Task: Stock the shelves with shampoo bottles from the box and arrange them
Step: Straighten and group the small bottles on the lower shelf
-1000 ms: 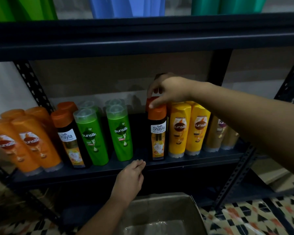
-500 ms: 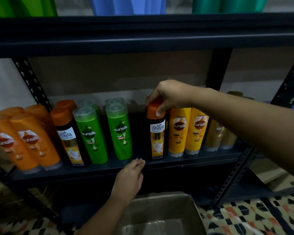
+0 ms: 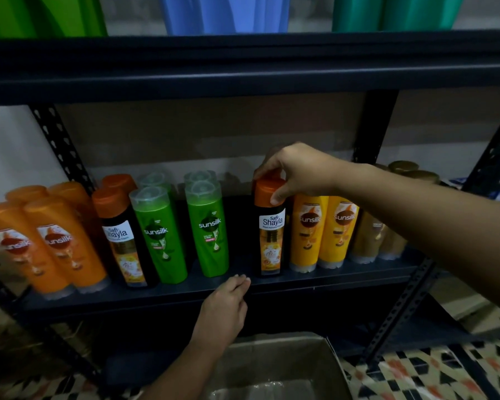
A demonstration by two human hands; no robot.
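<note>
The right hand (image 3: pixel 298 171) comes from the right side and its fingers (image 3: pixel 277 197) are curled around the orange cap of the Shayla bottle (image 3: pixel 270 241), thumb on the front, the other fingers over the top and back. This bottle stands upright on the shelf (image 3: pixel 300 284), just beside a yellow bottle (image 3: pixel 308 229) on its right, with a gap between it and the green bottle (image 3: pixel 210 229) on its left. The left hand (image 3: pixel 223 310) has straight, relaxed fingers, holds nothing, and its fingertips touch the front edge of the shelf. Below it the box (image 3: pixel 272 362) is open; I cannot tell if bottles remain inside. The bottle is probably full, so rather heavy for its size, with stiff and smooth plastic walls that can slip. It is tall and narrow, so it can fall easily if pushed at the top. I think the cap grip is good for small turns, but for lifting, the body near the label is safer.
</note>
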